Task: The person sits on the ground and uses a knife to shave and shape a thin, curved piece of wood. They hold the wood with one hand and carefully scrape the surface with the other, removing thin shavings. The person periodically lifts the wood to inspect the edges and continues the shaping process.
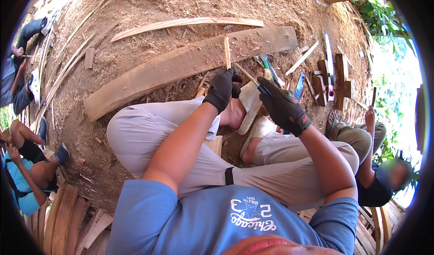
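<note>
My left hand (220, 88), in a dark glove, is closed around a thin wooden stick (227, 51) that stands up past the fingers, pale at its upper part. In my right hand (284, 106), also gloved, is a blue-handled knife (247, 74). Its narrow blade slants up and left toward the left hand; whether it touches the stick is hard to tell. Just beyond both hands lies a long curved plank (149, 81) with curled shavings scattered over its right half. A green-handled tool (265, 61) lies near the right hand, its head partly hidden.
A slim curved wood strip (190, 25) lies beyond the plank. To the right are a saw (328, 54), a blue tool (299, 85) and dark wood blocks (322, 85). People sit at left and right. Stacked boards (63, 219) stand at lower left; shavings cover the ground.
</note>
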The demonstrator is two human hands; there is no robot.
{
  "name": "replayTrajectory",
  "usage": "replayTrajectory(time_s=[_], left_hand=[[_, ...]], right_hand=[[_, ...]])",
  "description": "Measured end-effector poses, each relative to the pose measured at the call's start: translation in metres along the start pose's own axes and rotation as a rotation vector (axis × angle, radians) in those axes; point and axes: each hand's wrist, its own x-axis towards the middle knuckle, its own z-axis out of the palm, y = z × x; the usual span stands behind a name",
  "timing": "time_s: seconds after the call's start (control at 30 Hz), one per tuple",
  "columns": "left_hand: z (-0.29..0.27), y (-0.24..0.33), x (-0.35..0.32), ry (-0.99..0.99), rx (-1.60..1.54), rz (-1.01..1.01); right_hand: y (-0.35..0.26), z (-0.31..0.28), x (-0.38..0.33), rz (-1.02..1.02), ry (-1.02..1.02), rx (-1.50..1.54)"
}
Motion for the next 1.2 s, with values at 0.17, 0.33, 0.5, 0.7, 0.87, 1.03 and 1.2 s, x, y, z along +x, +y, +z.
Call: replayTrajectory(time_s=[0.17,0.33,0.5,0.7,0.87,1.03,1.2], left_hand=[[0.000,-0.001,0.006,-0.001,0.062,-0.032],[-0.007,-0.015,0.016,-0.010,0.026,0.011],[0.005,-0.018,0.009,0.148,0.194,0.021],[0.007,-0.017,0.014,0.260,0.140,0.056],[-0.015,-0.050,0.047,0.250,0.231,0.136],[-0.002,-0.032,0.029,0.223,0.128,0.069],[-0.007,-0.037,0.033,0.303,0.242,0.132]], right_hand=[[-0.013,0.004,0.013,0.165,-0.077,0.003],[-0.012,0.035,0.015,0.082,-0.010,-0.156],[-0.025,0.061,0.000,0.130,0.031,-0.155],[-0.042,0.059,0.002,0.200,0.033,-0.100],[-0.036,0.060,0.007,0.121,0.066,-0.073],[-0.032,0.060,0.005,0.138,0.080,-0.061],[-0.028,0.068,0.007,0.127,0.054,-0.064]])
